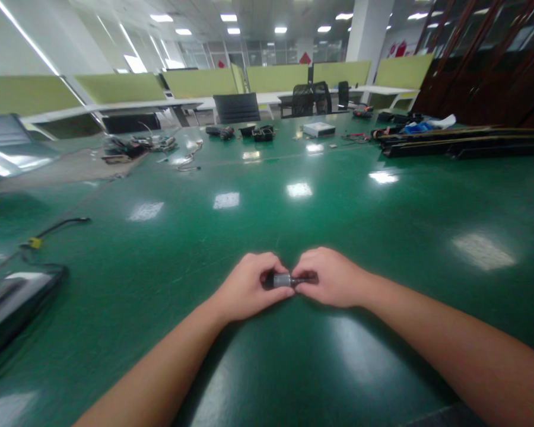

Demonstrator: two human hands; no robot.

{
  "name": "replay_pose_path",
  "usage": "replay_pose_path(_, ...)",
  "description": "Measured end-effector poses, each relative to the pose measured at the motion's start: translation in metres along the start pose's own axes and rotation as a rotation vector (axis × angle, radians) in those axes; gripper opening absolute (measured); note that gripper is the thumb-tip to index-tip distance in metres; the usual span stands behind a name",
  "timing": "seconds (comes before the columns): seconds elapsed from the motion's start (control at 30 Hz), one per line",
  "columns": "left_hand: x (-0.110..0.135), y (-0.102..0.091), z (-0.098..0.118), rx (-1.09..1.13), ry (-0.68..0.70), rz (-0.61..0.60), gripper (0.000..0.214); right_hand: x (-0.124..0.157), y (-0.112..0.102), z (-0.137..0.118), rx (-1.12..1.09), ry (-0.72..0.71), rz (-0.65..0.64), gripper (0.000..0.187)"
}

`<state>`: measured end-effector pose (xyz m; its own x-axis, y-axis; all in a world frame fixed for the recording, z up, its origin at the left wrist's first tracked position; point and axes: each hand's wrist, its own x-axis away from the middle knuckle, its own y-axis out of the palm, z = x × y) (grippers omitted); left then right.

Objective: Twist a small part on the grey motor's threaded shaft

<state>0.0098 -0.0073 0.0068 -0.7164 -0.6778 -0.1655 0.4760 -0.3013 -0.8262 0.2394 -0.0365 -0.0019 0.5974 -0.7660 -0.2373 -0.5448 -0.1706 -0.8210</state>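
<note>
Just above the green tabletop, near the middle of the view, both my hands hold one small dark cylinder with a grey band (282, 280). My left hand (251, 287) is closed round its thicker left end, thumb along the near side. On the other side, my right hand (327, 279) pinches the narrower dark end between thumb and fingers. The hands almost meet at the fingertips. The cylinder lies roughly level, pointing left to right. Fingers cover parts of both its ends, and its exact kind cannot be made out.
The shiny green table (160, 296) spreads all around. At the left lies a flat dark-edged device (22, 296) with a black cable (66, 222). Farther back are tangled electronic parts (136, 145), a pale box (319, 129) and long black strips (463, 142) at the right.
</note>
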Motion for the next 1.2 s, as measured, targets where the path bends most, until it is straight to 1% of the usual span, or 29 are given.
replay_pose_path(0.27, 0.0006, -0.0004, -0.002, 0.002, 0.006, 0.0, 0.025, 0.0011, -0.0017, 0.0012, 0.029, 0.004, -0.011, 0.009)
replay_pose_path(0.67, 0.0015, -0.0007, -0.0022, 0.011, -0.003, -0.011, 0.024, 0.0037, -0.0063, 0.0035, 0.062, 0.005, -0.043, 0.012)
replay_pose_path(0.9, 0.0017, -0.0011, -0.0009, 0.006, -0.005, 0.005, 0.024, 0.005, -0.0094, 0.0041, 0.052, 0.034, -0.061, 0.011)
replay_pose_path(1.2, 0.0015, -0.0006, -0.0012, 0.011, -0.01, -0.004, 0.023, 0.0065, -0.01, 0.0052, 0.042, 0.03, -0.053, 0.011)
